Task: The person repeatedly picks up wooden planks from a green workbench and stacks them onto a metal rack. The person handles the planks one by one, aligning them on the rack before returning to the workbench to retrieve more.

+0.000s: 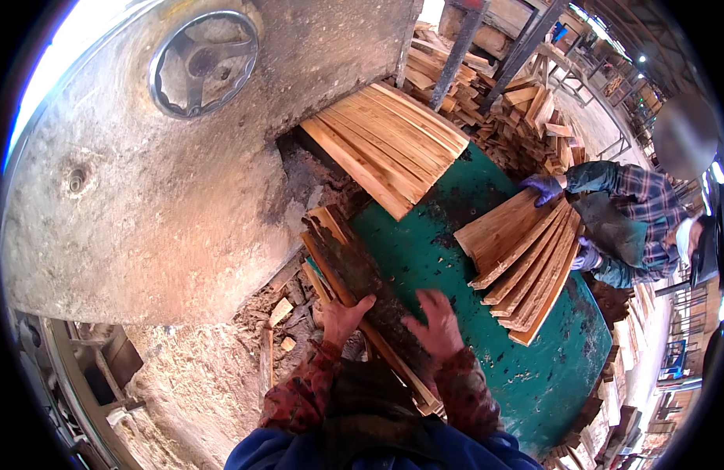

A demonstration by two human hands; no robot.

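Note:
Directly before me a dark, bark-faced wooden board (389, 301) lies lengthwise, with a narrow wooden strip (330, 266) along its left side. My left hand (344, 319) is closed at the strip's left edge, its thumb laid across the top and its fingers partly hidden. Over the right side of the dark board is my right hand (438, 326), open, its fingers spread and slightly blurred, nothing in it. Beyond, several pale sawn boards (389, 145) lie side by side on the green table (413, 243), against the machine's panel.
A co-worker at the right, in purple gloves (540, 188), holds a fanned bundle of boards (526, 251) over the green table. On the left stands a large dusty machine panel (158, 204) with a handwheel (204, 63). Offcuts (526, 117) pile up behind; sawdust (197, 376) heaps at lower left.

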